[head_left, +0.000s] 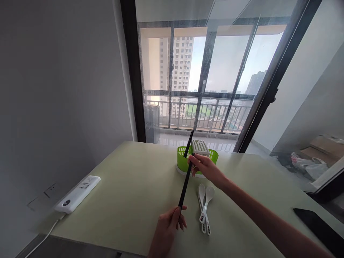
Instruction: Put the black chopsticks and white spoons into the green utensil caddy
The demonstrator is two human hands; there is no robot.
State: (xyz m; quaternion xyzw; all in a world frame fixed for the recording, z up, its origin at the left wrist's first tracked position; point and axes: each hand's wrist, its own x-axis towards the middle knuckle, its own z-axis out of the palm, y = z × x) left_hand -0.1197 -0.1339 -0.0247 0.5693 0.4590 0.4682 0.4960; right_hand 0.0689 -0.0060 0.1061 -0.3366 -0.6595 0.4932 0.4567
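Black chopsticks (185, 185) slant upward between my two hands; I cannot tell how many are in the bundle. My left hand (170, 223) grips their lower end, close above the table. The upper end is pinched by my right hand (203, 165), just in front of a green cutlery basket (182, 162). More black chopsticks (189, 143) lean upright in the basket's left part. A white slotted holder (200, 147) sits at its middle, partly hidden by my right hand. Several white spoons (206, 206) lie crossed on the table, below my right wrist.
A pale table (129, 200) spans the foreground. On its left edge lies a white power strip (77, 193) with a cable. A black flat object (319, 225) lies at the right edge. Behind stands a glass door (185, 107); cardboard and bags (314, 157) are on the right floor.
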